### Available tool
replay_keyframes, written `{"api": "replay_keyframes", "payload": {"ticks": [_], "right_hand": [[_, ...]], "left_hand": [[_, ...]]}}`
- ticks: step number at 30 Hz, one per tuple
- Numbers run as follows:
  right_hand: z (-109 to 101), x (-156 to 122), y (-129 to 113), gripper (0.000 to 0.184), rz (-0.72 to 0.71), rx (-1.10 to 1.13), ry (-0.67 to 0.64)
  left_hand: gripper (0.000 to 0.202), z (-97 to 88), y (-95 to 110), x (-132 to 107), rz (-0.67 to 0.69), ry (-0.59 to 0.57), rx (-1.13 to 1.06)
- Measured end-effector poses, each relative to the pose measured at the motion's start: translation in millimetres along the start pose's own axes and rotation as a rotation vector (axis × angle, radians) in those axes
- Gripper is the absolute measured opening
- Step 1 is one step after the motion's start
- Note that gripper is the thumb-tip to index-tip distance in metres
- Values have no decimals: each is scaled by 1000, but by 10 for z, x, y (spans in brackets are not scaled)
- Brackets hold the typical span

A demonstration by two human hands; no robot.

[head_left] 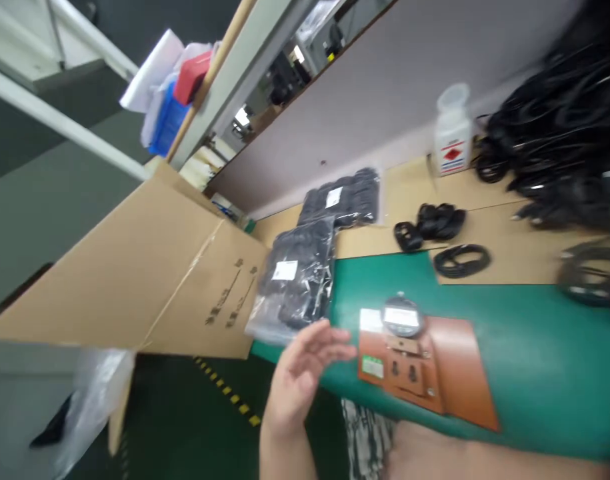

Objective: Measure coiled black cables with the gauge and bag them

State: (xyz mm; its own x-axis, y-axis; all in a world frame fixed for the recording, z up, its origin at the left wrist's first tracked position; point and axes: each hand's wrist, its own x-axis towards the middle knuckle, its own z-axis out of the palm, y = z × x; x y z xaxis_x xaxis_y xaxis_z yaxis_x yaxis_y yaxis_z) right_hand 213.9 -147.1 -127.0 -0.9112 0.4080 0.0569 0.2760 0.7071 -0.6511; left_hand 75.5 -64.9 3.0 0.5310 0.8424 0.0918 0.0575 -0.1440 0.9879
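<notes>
My left hand (305, 370) is raised at the near edge of the green mat (525, 360), fingers loosely spread and holding nothing. Its fingertips are just below a clear plastic bag of black cables (297, 280) that lies over the mat's left end; I cannot tell if they touch it. A second such bag (347, 193) lies behind the first. To the hand's right sits a brown fixture plate (449, 373) with a round black gauge (402, 317) on it. My right hand is out of sight.
A large open cardboard box (135, 280) stands left of the bench, with a loose clear bag (95, 393) below it. Coiled black cables (459, 260) and a big cable pile (559, 120) lie at the back right beside a white bottle (452, 133).
</notes>
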Motion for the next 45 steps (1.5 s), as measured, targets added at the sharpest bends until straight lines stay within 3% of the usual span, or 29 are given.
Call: {"api": "replay_keyframes", "payload": {"ticks": [2,4,6,8,12,17,20,22,27,31,34,40,45], "right_hand": [[20,54,6,20,-8,-17,-56],[-45,57,-21,10,21,-55,-121],[-190,16,-86,11,79,-111,-163],[-354,-39,-167,14,108,-139,-103],[-489,-90,-273,24,174,-145,14],[-479,-26,-288,26,213,-255,-110],[-587,-11,-296,19,135,-251,-174],[-661,-21,-301,13,101,-228,-213],[-683,-57,-302,13,119,-214,-161],[-594,-55,-297,13,116,-231,-198],[-499,-52,-271,12,89,-212,-172],[-405,-55,-208,13,78,-202,-172],[-378,-32,-193,16,93,-226,-228]], "left_hand": [[47,-131,-266,-476,-149,231,-50],[37,-253,-480,-751,-318,532,241],[34,-387,-598,-827,-369,716,644],[35,-525,-632,-760,-323,782,849],[46,-703,-577,-475,-233,771,953],[67,-711,-490,-193,-142,568,995],[69,-703,-443,-84,-170,420,948],[69,-702,-409,-47,-182,387,941],[69,-670,-372,-8,-206,506,944],[91,-657,-398,146,-390,539,873],[101,-676,-391,238,-425,556,856],[83,-705,-252,113,-398,637,859],[69,-760,-242,-77,-320,775,578]]}}
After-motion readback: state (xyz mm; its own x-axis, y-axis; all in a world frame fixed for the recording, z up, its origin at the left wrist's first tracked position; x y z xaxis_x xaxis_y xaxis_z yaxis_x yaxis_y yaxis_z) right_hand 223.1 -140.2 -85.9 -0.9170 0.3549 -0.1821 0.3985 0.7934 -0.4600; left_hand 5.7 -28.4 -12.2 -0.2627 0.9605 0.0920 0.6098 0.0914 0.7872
